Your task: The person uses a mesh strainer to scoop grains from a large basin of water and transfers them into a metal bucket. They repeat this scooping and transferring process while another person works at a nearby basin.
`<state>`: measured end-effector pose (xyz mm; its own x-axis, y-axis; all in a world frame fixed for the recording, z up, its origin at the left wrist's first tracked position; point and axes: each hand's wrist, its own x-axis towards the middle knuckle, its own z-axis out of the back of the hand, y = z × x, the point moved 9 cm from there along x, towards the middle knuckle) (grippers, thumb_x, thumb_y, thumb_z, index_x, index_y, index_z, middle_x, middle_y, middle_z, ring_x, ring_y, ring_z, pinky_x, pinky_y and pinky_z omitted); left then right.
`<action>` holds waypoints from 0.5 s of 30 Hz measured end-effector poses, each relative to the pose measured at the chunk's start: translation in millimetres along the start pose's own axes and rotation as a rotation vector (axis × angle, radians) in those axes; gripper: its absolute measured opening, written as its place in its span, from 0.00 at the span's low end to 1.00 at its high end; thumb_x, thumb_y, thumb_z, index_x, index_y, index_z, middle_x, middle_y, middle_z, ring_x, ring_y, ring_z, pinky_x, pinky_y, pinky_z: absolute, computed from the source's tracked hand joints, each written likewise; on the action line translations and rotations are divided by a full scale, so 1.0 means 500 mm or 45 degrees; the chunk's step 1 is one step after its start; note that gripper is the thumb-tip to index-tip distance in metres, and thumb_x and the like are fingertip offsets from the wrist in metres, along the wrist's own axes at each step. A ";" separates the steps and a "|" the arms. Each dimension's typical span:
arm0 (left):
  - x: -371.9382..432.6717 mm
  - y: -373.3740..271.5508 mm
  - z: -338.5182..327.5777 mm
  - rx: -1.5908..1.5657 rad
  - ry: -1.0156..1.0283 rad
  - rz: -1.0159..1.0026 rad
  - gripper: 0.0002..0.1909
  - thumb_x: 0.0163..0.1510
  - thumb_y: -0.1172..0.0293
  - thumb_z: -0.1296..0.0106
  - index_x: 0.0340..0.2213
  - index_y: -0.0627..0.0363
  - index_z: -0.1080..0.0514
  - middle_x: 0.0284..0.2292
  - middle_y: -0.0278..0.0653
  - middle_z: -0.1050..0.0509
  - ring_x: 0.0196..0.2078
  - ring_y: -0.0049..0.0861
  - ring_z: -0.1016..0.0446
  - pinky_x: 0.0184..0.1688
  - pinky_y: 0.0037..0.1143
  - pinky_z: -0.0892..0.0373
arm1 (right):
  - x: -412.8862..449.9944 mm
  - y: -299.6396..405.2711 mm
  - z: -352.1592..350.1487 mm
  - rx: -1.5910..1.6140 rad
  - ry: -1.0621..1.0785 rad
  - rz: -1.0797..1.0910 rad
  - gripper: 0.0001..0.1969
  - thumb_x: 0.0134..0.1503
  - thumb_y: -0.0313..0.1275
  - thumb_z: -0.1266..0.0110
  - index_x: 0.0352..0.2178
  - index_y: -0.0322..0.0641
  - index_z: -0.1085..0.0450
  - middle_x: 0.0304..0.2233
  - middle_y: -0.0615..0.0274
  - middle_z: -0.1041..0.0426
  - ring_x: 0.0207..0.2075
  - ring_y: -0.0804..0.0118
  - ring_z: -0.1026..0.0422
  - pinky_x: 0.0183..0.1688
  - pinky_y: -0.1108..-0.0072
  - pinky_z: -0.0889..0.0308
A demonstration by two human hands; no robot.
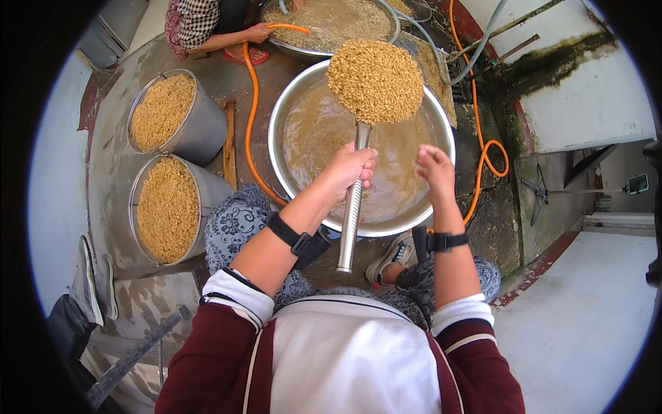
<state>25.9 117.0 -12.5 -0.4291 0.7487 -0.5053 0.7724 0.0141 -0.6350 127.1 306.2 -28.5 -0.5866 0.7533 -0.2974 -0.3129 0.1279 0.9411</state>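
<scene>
My left hand [353,168] is closed around the ribbed metal handle of a long-handled scoop [352,217]. A mound of wet golden grain [376,82] fills the scoop's head and hides its bowl. Below it stands a wide, shiny metal basin [276,150] of cloudy brownish water [320,124], with bits of grain or husk in it. Over the basin's right side hovers my right hand [435,168], fingers loosely bent, with nothing visible in it. The scoop's head sits above the far part of the basin, and its handle end points back towards me.
Two metal buckets [207,129] [213,181] heaped with grain stand at left, tilted in this view. An orange hose [252,108] runs beside the basin. Opposite, a person's hand [258,32] holds its end over a second basin [395,31]. A wooden strip [229,145] lies by the buckets.
</scene>
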 end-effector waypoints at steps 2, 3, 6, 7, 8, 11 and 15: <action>-0.012 -0.008 -0.003 0.036 0.019 0.003 0.06 0.59 0.72 0.56 0.31 0.52 0.43 0.18 0.22 0.40 0.14 0.06 0.42 0.15 0.15 0.40 | 0.044 0.018 -0.002 -0.021 -0.070 0.083 0.10 0.55 0.29 0.45 0.38 0.40 0.26 0.31 0.70 0.26 0.32 0.78 0.31 0.32 0.84 0.36; -0.017 -0.010 -0.004 0.039 0.031 0.016 0.06 0.59 0.72 0.56 0.31 0.52 0.43 0.18 0.22 0.40 0.14 0.06 0.42 0.15 0.14 0.40 | 0.061 0.027 -0.006 -0.042 -0.085 0.102 0.10 0.54 0.29 0.45 0.39 0.40 0.26 0.33 0.70 0.26 0.33 0.78 0.31 0.33 0.83 0.37; -0.028 -0.015 -0.004 0.061 0.043 0.028 0.07 0.58 0.72 0.56 0.30 0.53 0.43 0.18 0.22 0.41 0.14 0.05 0.42 0.15 0.14 0.41 | 0.098 0.044 -0.033 -0.036 -0.001 0.058 0.14 0.54 0.33 0.44 0.42 0.43 0.27 0.40 0.69 0.26 0.42 0.73 0.32 0.42 0.78 0.38; -0.029 -0.015 -0.004 0.063 0.042 0.036 0.07 0.58 0.72 0.56 0.30 0.53 0.43 0.18 0.22 0.41 0.14 0.05 0.42 0.15 0.14 0.41 | 0.105 0.048 -0.042 -0.017 0.043 0.038 0.15 0.54 0.34 0.44 0.43 0.45 0.27 0.43 0.68 0.27 0.46 0.71 0.33 0.46 0.75 0.39; -0.032 -0.014 -0.002 0.064 0.042 0.043 0.07 0.58 0.72 0.56 0.30 0.53 0.43 0.18 0.22 0.41 0.14 0.05 0.42 0.15 0.14 0.41 | 0.110 0.052 -0.050 -0.008 0.063 0.035 0.15 0.53 0.36 0.44 0.42 0.44 0.27 0.42 0.68 0.26 0.47 0.71 0.33 0.48 0.73 0.41; -0.035 -0.007 0.002 0.056 0.030 0.073 0.07 0.58 0.72 0.56 0.30 0.53 0.43 0.18 0.22 0.40 0.14 0.05 0.42 0.14 0.14 0.41 | 0.121 0.057 -0.059 -0.180 0.097 0.043 0.13 0.54 0.37 0.45 0.39 0.44 0.27 0.40 0.67 0.25 0.46 0.72 0.33 0.46 0.73 0.40; -0.032 0.003 0.005 0.033 0.041 0.094 0.06 0.58 0.72 0.55 0.30 0.53 0.42 0.18 0.22 0.40 0.14 0.05 0.42 0.14 0.14 0.41 | 0.132 0.051 -0.045 -0.092 -0.003 0.047 0.10 0.54 0.32 0.46 0.35 0.39 0.25 0.30 0.67 0.23 0.35 0.75 0.30 0.36 0.77 0.38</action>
<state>32.7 103.5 -6.6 -0.3561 0.7680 -0.5323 0.7887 -0.0584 -0.6119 63.7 344.5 -27.8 -0.5970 0.7582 -0.2622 -0.3440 0.0533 0.9374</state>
